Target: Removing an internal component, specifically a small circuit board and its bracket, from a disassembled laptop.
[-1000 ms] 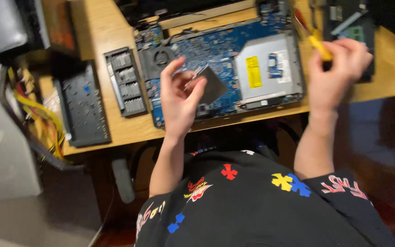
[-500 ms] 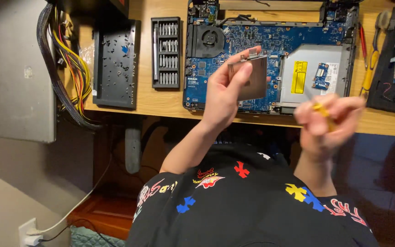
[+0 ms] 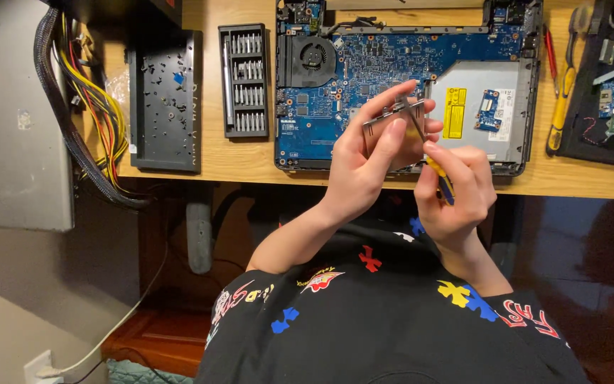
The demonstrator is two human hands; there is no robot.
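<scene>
The left hand (image 3: 364,160) clamps a metal bracket (image 3: 392,117) (long axis roughly level) above its fingertips; the right hand (image 3: 456,188), gripping a screwdriver (image 3: 435,167), angles its tip up-left onto the bracket.

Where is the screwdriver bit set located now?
In the head view, the bit set lies on the wooden desk, left of the opened laptop and right of the black panel.

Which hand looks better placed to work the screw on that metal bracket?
The right hand, most likely: it grips the small screwdriver, whose tip meets the metal bracket. The left hand is occupied steadying the bracket.
</scene>
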